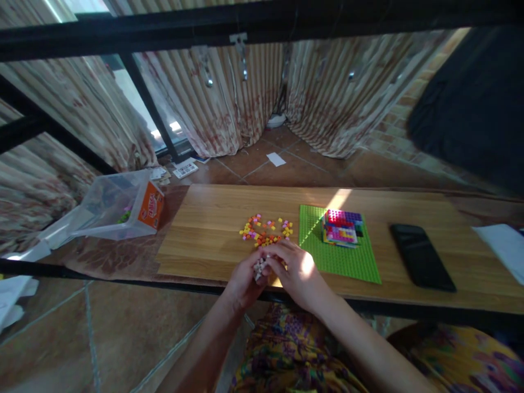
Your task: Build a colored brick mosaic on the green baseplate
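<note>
My left hand (244, 281) is cupped around a clump of small whitish toy bricks (260, 267) at the table's near edge. My right hand (297, 267) meets it from the right, its fingers curled in over the same bricks; their tips are partly hidden. Just beyond my hands lie many loose yellow, orange and pink toy bricks (268, 238). To the right is a green baseplate (339, 265), and on it stands a low block of multicoloured bricks (340, 228).
A black phone (421, 256) lies on the wooden table (204, 218), right of the baseplate. Further right is white paper (501, 248). On the left a clear plastic bin (110, 202) with an orange label lies tipped. A dark metal bar (262, 27) crosses the top.
</note>
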`<state>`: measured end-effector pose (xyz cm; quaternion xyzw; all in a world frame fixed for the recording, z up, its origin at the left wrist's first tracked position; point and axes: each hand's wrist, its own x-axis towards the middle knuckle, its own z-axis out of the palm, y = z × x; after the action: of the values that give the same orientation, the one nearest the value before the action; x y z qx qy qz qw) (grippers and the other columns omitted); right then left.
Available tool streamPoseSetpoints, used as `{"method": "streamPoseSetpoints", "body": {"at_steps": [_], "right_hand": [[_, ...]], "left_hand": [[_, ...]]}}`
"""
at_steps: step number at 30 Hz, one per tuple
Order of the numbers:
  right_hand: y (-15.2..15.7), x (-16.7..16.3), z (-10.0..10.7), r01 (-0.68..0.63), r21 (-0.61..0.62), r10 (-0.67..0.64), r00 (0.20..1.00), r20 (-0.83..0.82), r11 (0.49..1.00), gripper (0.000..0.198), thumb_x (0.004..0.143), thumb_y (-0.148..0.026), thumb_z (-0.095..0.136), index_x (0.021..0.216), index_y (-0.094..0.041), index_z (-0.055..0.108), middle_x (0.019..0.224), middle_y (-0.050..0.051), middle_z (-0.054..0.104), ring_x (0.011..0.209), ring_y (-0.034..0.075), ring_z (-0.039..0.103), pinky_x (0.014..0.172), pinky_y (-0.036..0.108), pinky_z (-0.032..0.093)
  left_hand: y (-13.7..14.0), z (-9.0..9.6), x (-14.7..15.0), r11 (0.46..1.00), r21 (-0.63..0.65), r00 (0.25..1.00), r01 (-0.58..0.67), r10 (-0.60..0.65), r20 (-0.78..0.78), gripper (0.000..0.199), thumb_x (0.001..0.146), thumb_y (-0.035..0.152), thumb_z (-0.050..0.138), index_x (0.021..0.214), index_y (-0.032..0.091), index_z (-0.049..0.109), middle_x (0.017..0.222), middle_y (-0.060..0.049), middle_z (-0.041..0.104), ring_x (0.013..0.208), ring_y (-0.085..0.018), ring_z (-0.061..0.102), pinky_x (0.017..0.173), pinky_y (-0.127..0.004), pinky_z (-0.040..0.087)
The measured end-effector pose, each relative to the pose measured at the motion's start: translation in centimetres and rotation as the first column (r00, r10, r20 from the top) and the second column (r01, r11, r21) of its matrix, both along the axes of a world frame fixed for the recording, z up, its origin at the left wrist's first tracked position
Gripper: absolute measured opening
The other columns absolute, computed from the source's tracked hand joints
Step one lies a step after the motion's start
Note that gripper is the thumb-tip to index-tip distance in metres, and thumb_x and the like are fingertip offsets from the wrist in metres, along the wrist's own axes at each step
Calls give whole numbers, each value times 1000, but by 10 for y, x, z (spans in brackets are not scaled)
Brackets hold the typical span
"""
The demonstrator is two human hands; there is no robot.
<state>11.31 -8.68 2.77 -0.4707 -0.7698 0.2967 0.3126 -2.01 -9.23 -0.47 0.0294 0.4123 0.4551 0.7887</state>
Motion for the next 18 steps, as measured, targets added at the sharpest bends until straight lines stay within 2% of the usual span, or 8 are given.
{"method": "streamPoseSetpoints", "body": {"at_steps": [3,6,9,12,14,18], "right_hand": [[-4,26,-1,107,26,-105,992,-63,994,19,90,-23,51,95,-24,69,92,5,69,82,17,64,72,29,50],[-8,63,-7,260,-4,-260,963,-70,966,15,87,-25,54,86,-23,69,85,3,71,78,17,66,70,29,50],[-9,105,-15,427,-31,-428,898,-99,904,14,84,-30,57,83,-22,69,85,4,72,80,19,67,71,30,51],[-1,144,-21,577,-52,-579,806,-122,815,20,81,-36,60,87,-21,70,78,5,72,71,20,66,65,32,50],[10,164,-22,613,-57,-614,776,-147,788,22,79,-38,62,86,-19,71,75,5,72,69,19,65,64,32,49],[40,186,-29,600,-95,-591,727,-350,795,27,70,-45,68,77,-19,71,77,5,72,71,18,64,69,32,50]], "left_hand": [[-2,1,0,1000,-22,1000,21,-21,8,20,91,25,51,76,13,52,61,3,49,38,0,35,33,-9,22],[-4,2,1,999,-26,999,30,-31,-15,19,92,24,49,76,13,49,63,3,47,38,1,32,33,-8,21],[-5,4,3,999,-21,998,50,-51,-33,15,92,22,49,79,14,49,65,3,46,39,1,32,34,-8,21],[-6,5,6,998,-15,996,61,-61,-68,13,91,20,50,80,14,49,66,3,46,40,1,34,34,-8,23],[-6,6,8,998,-15,994,59,-60,-96,12,89,20,52,79,14,50,66,3,47,40,0,35,34,-9,25],[-8,6,17,997,-41,987,70,-75,-144,12,88,21,55,79,14,51,66,2,49,40,0,35,33,-9,25]]}}
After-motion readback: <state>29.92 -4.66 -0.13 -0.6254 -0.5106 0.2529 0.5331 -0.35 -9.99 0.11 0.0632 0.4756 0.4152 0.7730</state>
